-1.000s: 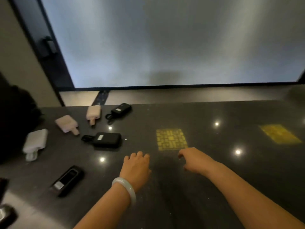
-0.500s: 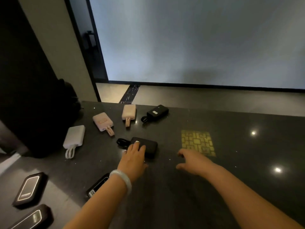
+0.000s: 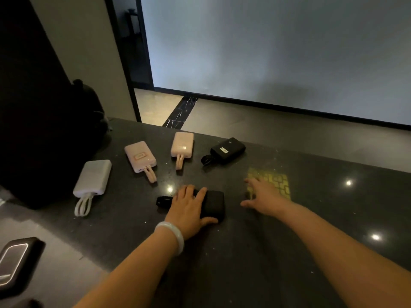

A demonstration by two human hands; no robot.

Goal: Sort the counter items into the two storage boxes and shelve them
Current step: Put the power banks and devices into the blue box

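my left hand (image 3: pixel 189 210) lies on top of the nearest black power bank (image 3: pixel 212 204), fingers spread over its far side and the thumb wrapped along its near edge, so it grasps the bank where it sits on the dark counter (image 3: pixel 255 252). a pale bangle (image 3: pixel 172 236) circles that wrist. the bank's short black cable loop (image 3: pixel 163 201) sticks out to the left of my fingers.

my right hand (image 3: pixel 264 196) is just to the right, palm down, fingers loosely spread and holding nothing. its fingertips reach over a yellow patterned patch of light (image 3: pixel 278 181) on the counter top; i cannot tell whether the palm touches the surface.

beyond my hands, near the far edge of the counter, a second black power bank (image 3: pixel 228 150) lies tilted, its cable loop toward the left. to its left is a pink power bank (image 3: pixel 182 144) with its cable pointing toward me, then another pink power bank (image 3: pixel 140 156) angled a little, cable also toward me. further left and nearer is a white power bank (image 3: pixel 93 177) with a white cable loop hanging off its near end.

at the lower left corner, well apart from the rest, a dark device with a pale outlined face (image 3: pixel 16 261) lies on the counter. a black bag (image 3: pixel 84 112) stands at the counter's left end.
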